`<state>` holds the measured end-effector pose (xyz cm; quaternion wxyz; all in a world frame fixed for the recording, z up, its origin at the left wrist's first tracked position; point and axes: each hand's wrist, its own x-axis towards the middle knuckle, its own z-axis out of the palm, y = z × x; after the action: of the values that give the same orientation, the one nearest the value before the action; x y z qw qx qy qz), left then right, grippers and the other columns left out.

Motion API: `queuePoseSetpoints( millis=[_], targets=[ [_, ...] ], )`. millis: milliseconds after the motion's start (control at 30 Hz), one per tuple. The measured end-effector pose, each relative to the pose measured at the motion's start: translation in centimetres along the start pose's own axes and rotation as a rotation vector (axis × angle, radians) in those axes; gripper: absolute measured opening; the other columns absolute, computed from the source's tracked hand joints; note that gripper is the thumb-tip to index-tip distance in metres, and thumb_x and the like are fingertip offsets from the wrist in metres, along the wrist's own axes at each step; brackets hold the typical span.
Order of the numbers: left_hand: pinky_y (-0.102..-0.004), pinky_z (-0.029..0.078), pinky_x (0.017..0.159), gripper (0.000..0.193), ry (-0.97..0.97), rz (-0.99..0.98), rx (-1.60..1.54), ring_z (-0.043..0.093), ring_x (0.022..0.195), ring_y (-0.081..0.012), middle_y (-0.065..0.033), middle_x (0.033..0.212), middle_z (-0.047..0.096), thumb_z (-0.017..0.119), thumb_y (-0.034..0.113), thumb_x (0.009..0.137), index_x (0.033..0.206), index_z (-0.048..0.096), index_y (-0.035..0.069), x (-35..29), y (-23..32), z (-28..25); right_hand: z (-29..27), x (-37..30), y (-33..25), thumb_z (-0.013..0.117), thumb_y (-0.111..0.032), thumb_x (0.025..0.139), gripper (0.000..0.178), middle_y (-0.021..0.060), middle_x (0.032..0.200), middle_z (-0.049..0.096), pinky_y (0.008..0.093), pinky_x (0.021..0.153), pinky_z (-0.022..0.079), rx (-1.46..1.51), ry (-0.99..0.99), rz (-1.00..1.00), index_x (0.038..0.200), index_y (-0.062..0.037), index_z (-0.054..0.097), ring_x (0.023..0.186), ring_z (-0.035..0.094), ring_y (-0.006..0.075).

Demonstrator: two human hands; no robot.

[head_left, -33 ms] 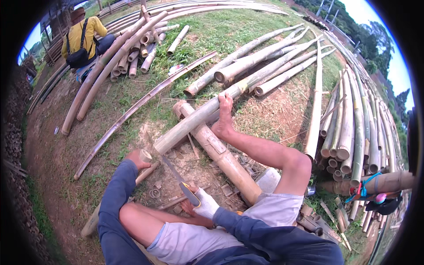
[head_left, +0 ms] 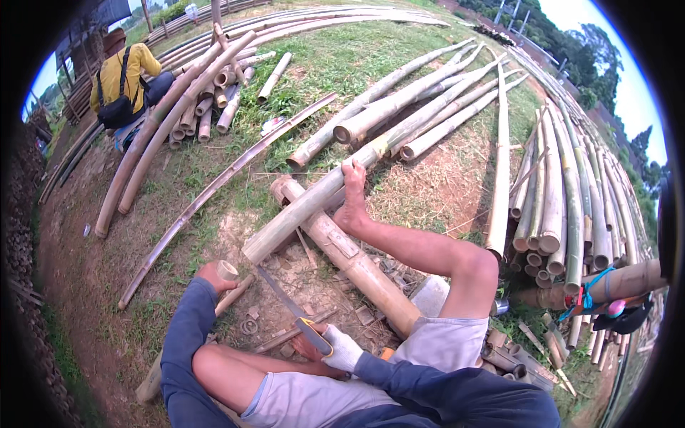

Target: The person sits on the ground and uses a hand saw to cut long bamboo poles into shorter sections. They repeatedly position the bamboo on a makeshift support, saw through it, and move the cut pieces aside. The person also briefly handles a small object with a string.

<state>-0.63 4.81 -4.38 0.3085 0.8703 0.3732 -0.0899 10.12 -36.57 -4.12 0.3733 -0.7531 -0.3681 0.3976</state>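
Note:
My bare left hand [head_left: 217, 277] is closed around a short cut piece of bamboo [head_left: 227, 270], its pale end showing. In a white glove, my right hand [head_left: 341, 348] grips the dark, yellow-edged handle of a handsaw [head_left: 315, 335]. The saw's blade [head_left: 282, 291] points up and left, its tip close below the cut end of a long bamboo pole [head_left: 285, 222]; I cannot tell whether they touch. That pole rests across a thick bamboo log [head_left: 357, 264], and my bare foot [head_left: 353, 200] presses on it.
Long bamboo poles [head_left: 428, 100] lie ahead on the grass, with a large stack [head_left: 560, 192] at the right. A split bamboo strip [head_left: 221, 182] lies left of centre. At the far left a person in a yellow top [head_left: 118, 78] sits beside cut bamboo. Offcuts [head_left: 521, 364] lie near my right side.
The whole view has shifted slightly, so most things sit a little lower and further left. Both hands keep their holds on the bamboo piece and the saw.

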Motion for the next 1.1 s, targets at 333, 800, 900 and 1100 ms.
queuePoseSetpoints(
  millis=[333,800,900,1100],
  targets=[
    [-0.0431,0.054,0.103,0.099,0.012,0.135,-0.163,0.072,0.116,-0.0339,-0.0198,0.124,0.073,0.099,0.055,0.061,0.138,0.061,0.005,-3.3,-0.5,1.6,0.6,1.0,6.2,0.072,-0.02,0.088,0.064,0.0226,0.117,0.066,0.0489,0.095,0.054,-0.399,-0.029,-0.258,0.15,-0.0196,0.057,0.111,0.067,0.0416],
    [-0.0523,0.054,0.099,0.098,0.101,0.081,0.127,0.07,0.11,-0.0482,-0.0289,0.115,0.073,0.079,0.077,0.077,0.144,0.052,0.011,-8.7,2.9,-0.9,3.5,1.7,11.7,0.063,-0.022,0.095,0.071,0.0232,0.136,0.058,0.0576,0.102,0.049,-0.839,-0.216,-0.148,0.162,-0.0214,0.04,0.122,0.059,0.0443],
    [-0.0522,0.048,0.11,0.114,0.11,0.037,0.162,0.064,0.123,-0.0511,-0.0351,0.126,0.068,0.074,0.084,0.074,0.154,0.046,0.007,-9.1,2.8,-1.6,3.7,1.8,12.1,0.078,-0.023,0.081,0.092,0.0244,0.134,0.058,0.058,0.103,0.049,-0.825,-0.221,-0.154,0.163,-0.0208,0.035,0.123,0.058,0.0467],
    [-0.0478,0.046,0.116,0.128,0.137,-0.085,0.136,0.062,0.129,-0.0488,-0.0369,0.138,0.062,0.076,0.083,0.073,0.159,0.038,-0.004,-10.5,1.7,-2.8,4.0,2.5,13.0,0.082,-0.016,0.073,0.1,0.0258,0.132,0.056,0.0587,0.106,0.048,-0.749,-0.211,-0.152,0.16,-0.0204,0.035,0.123,0.056,0.0501]
  ],
)
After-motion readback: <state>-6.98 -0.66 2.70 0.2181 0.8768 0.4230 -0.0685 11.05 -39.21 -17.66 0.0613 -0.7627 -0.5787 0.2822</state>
